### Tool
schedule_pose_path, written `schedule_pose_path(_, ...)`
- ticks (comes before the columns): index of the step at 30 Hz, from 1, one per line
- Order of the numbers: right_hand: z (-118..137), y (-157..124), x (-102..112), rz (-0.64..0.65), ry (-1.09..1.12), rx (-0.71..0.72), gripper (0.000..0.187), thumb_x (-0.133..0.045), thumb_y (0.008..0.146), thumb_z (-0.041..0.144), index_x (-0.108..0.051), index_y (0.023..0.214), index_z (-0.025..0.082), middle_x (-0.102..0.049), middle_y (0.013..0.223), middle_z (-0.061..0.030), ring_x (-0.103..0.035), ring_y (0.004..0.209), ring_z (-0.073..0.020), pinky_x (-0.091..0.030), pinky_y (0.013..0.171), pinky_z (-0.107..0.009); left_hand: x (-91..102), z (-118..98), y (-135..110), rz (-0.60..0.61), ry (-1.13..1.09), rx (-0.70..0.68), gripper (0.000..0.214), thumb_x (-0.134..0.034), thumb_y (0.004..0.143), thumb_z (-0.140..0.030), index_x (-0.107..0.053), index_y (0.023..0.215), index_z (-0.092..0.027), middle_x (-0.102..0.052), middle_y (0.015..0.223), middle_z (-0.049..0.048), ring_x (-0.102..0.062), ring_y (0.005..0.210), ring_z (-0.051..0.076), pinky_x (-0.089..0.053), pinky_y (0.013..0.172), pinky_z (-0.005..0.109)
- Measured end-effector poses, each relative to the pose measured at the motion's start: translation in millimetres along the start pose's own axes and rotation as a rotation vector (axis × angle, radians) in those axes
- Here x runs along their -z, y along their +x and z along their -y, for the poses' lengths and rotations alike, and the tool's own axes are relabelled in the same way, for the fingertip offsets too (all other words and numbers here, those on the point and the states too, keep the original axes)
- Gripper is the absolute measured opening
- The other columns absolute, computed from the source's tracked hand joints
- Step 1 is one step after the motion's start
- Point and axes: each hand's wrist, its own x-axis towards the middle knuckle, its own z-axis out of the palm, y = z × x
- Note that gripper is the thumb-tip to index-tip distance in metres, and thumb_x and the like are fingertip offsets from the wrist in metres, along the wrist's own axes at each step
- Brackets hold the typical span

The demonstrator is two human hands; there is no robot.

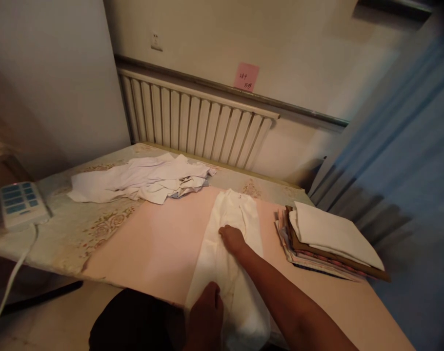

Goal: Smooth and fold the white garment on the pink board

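A white garment (222, 273), folded into a long strip, lies over the pink cloth (159, 239) and hangs past the table's near edge. My right hand (232, 239) reaches to its middle, fingers closed in a pinch on the fabric. Lower down, my left hand (207, 309) is curled at the garment's left side by the near edge, its fingers partly hidden and dark; it appears to grip the cloth there. The garment's far end, with small dark marks, lies flat toward the wall.
A heap of crumpled white clothes (145, 178) lies at the back left. Folded clothes stand in a stack (332, 234) on the right. A white power strip (23, 204) with its cord is at the left edge. A radiator (192, 122) and blue curtain (397, 170) border the table.
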Motion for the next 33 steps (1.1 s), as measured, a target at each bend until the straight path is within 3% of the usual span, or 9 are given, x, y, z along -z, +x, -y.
schedule_pose_path(9, -0.7, 2.2, 4.5, -0.031, -0.055, 0.075, 0.022, -0.043, 0.091, 0.022, -0.064, 0.094, 0.021, -0.066, 0.097, -0.0062, -0.06, 0.082, -0.0174, -0.038, 0.073, -0.027, 3.7, -4.0, -0.5, -0.001, -0.025, 0.038, 0.013, -0.04, 0.088, -0.016, -0.051, 0.086, -0.023, -0.061, 0.079, -0.0026, -0.057, 0.072, 0.011, -0.035, 0.066, 0.021)
schedule_pose_path(19, -2.5, 7.5, 15.6, -0.191, 0.138, 0.069, 0.024, -0.046, 0.084, 0.015, -0.068, 0.091, 0.023, -0.07, 0.094, -0.0013, -0.061, 0.086, -0.0153, -0.039, 0.076, -0.023, 5.9, -6.1, -11.7, -0.043, -0.078, 0.027, 0.019, -0.041, 0.087, -0.016, -0.055, 0.098, -0.023, -0.066, 0.087, -0.0007, -0.061, 0.076, 0.012, -0.04, 0.069, 0.022)
schedule_pose_path(22, -6.0, 4.8, 16.4, -0.227, 0.201, 0.045, 0.026, -0.046, 0.082, 0.013, -0.068, 0.092, 0.023, -0.071, 0.091, 0.0, -0.062, 0.083, -0.0143, -0.04, 0.074, -0.021, 2.0, -3.8, -13.0, -0.086, -0.022, -0.049, 0.022, -0.042, 0.086, -0.014, -0.056, 0.101, -0.022, -0.066, 0.093, 0.0014, -0.062, 0.083, 0.014, -0.043, 0.074, 0.023)
schedule_pose_path(28, -19.2, -4.9, 13.5, -0.279, 0.269, -0.009, 0.026, -0.045, 0.081, 0.014, -0.067, 0.089, 0.024, -0.071, 0.082, 0.0019, -0.062, 0.074, -0.0136, -0.041, 0.067, -0.021, -11.7, 1.9, -13.2, -0.215, 0.177, -0.376, 0.031, -0.037, 0.084, -0.004, -0.06, 0.097, -0.019, -0.064, 0.09, 0.0053, -0.061, 0.088, 0.017, -0.046, 0.081, 0.029)
schedule_pose_path(33, -29.3, -15.9, 6.2, -0.308, 0.263, -0.011, 0.024, -0.045, 0.082, 0.014, -0.066, 0.089, 0.024, -0.069, 0.09, 0.0007, -0.06, 0.083, -0.0144, -0.04, 0.074, -0.022, -20.3, 2.3, -12.4, -0.116, 0.328, -0.472, 0.032, -0.041, 0.081, -0.002, -0.062, 0.098, -0.02, -0.063, 0.093, 0.0058, -0.059, 0.09, 0.021, -0.046, 0.086, 0.035)
